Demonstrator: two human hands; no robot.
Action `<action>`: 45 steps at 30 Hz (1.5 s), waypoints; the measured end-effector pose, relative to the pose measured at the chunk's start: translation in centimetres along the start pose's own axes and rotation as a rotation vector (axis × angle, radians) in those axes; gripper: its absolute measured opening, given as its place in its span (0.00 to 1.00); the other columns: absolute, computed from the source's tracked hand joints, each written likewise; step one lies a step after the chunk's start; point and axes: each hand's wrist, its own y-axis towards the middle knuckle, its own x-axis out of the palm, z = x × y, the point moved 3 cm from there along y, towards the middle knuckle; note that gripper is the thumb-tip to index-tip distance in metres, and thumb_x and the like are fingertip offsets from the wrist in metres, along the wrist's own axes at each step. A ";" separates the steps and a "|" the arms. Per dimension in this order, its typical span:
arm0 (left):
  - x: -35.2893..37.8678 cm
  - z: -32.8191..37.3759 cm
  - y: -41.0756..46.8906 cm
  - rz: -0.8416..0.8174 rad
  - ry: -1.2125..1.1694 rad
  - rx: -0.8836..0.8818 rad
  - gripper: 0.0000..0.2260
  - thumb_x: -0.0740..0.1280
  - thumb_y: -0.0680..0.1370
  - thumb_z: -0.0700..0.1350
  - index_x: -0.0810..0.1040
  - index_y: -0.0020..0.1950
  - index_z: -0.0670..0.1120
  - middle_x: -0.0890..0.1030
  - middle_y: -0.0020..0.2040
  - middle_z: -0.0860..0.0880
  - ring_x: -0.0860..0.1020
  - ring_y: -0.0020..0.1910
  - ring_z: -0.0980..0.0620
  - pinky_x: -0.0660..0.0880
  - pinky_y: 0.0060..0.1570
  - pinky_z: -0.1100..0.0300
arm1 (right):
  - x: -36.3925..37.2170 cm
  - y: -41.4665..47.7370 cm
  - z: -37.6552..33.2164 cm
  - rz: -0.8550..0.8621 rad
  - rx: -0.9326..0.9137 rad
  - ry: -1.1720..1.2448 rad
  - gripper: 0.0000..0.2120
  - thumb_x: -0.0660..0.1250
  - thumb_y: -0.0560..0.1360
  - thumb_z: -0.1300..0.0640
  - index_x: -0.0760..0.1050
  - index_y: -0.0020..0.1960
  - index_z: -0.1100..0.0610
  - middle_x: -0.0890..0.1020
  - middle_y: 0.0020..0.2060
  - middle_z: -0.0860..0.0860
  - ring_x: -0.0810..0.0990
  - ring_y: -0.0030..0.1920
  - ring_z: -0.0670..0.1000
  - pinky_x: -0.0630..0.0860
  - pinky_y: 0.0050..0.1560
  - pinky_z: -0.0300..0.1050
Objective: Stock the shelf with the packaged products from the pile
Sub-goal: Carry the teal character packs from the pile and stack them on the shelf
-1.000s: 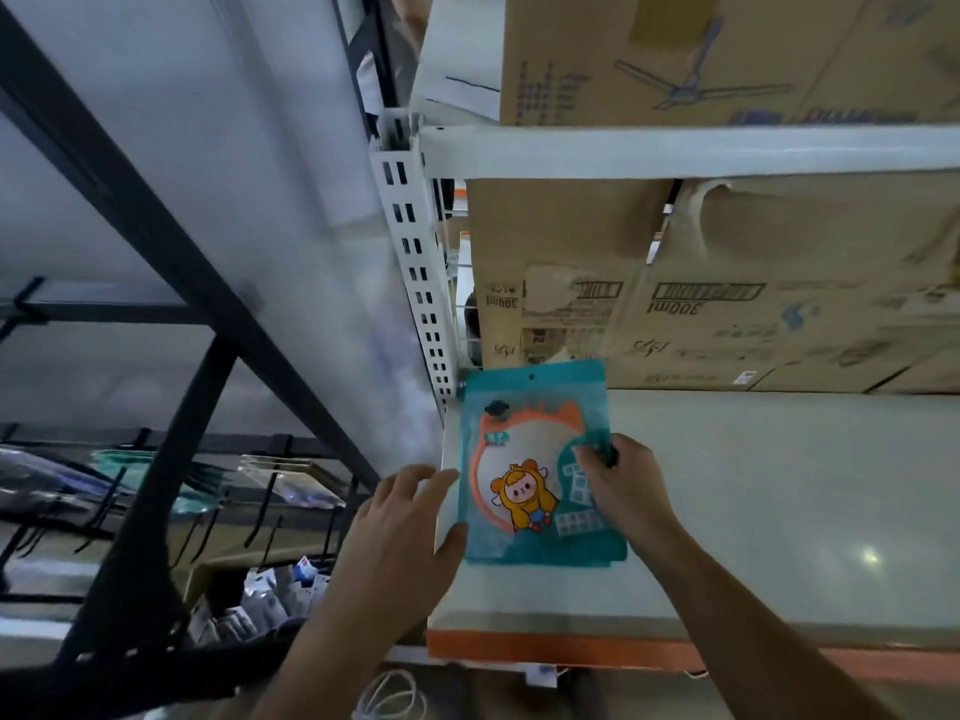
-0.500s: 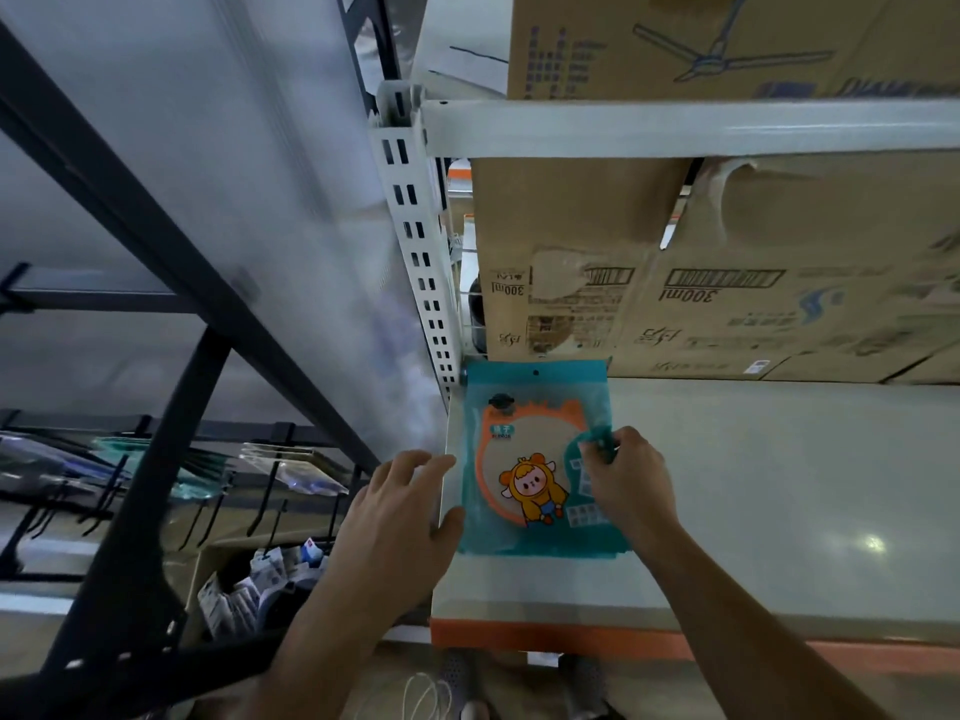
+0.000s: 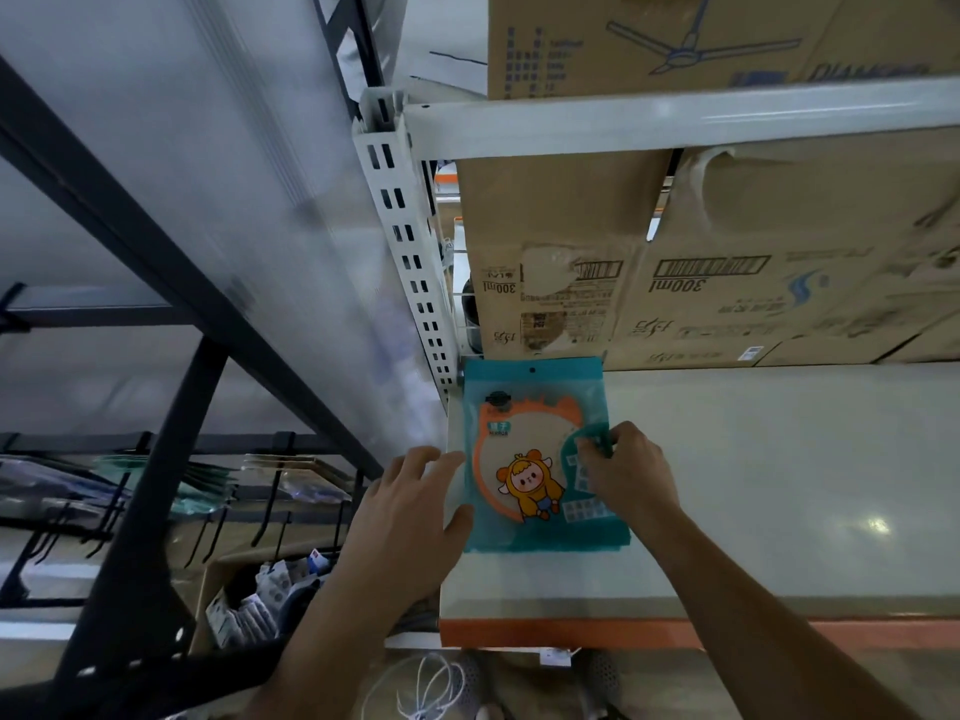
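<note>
Settling the mirror packet at the left end of the shelf

The flat teal plastic packet with an orange-rimmed mirror and a cartoon figure (image 3: pixel 524 423) lies face up on the pale grey shelf board (image 3: pixel 753 459), beside the white perforated upright (image 3: pixel 410 262). Its long axis runs front to back, and its hang-hole end points at the brown cardboard boxes (image 3: pixel 561 262) behind. Our left grip (image 3: pixel 410 506) is released, fingers spread, thumb touching the packet's left edge. Our right grip (image 3: pixel 631 478) curls its fingertips onto the right half and seems to pinch the film, though blur leaves that uncertain. To do this well, we judge we should steady the left edge, slide the packet square to the upright, press it flat, then let go.
</note>
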 end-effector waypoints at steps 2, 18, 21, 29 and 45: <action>-0.1 -0.1 0.2 0.000 0.006 -0.005 0.27 0.61 0.82 0.58 0.59 0.80 0.56 0.62 0.79 0.53 0.60 0.78 0.50 0.61 0.77 0.48 | -0.4 -0.2 0.1 -0.005 0.009 -0.001 0.13 0.64 0.80 0.44 0.72 0.55 0.53 0.80 0.41 0.49 0.83 0.39 0.49 0.83 0.36 0.48; -3.3 2.1 -3.5 0.137 -0.043 0.161 0.27 0.63 0.81 0.59 0.59 0.78 0.58 0.62 0.77 0.56 0.63 0.75 0.52 0.69 0.72 0.50 | -8.8 -14.1 -3.8 0.081 -0.411 -0.292 0.24 0.62 0.82 0.45 0.62 0.76 0.49 0.73 0.68 0.47 0.73 0.62 0.47 0.75 0.52 0.33; -4.3 2.6 -5.3 0.192 -0.025 0.202 0.26 0.61 0.82 0.59 0.58 0.78 0.58 0.61 0.78 0.55 0.61 0.76 0.52 0.67 0.73 0.51 | -10.6 -17.7 -4.4 0.170 -0.519 -0.414 0.30 0.59 0.82 0.42 0.55 0.80 0.48 0.66 0.75 0.45 0.66 0.73 0.48 0.66 0.71 0.44; -7.2 6.7 -11.8 0.390 0.006 0.235 0.24 0.61 0.81 0.59 0.58 0.76 0.62 0.63 0.75 0.57 0.62 0.74 0.52 0.67 0.71 0.49 | -14.3 -23.8 -3.3 0.280 -0.676 -0.527 0.33 0.54 0.81 0.37 0.46 0.81 0.44 0.57 0.79 0.44 0.59 0.78 0.49 0.61 0.75 0.45; -3.3 13.3 -20.4 0.394 0.038 0.191 0.25 0.62 0.81 0.58 0.58 0.76 0.62 0.61 0.76 0.58 0.60 0.76 0.52 0.67 0.71 0.52 | -16.2 -28.6 5.8 0.189 -0.648 -0.479 0.33 0.55 0.82 0.38 0.48 0.82 0.46 0.57 0.81 0.48 0.58 0.79 0.50 0.57 0.78 0.46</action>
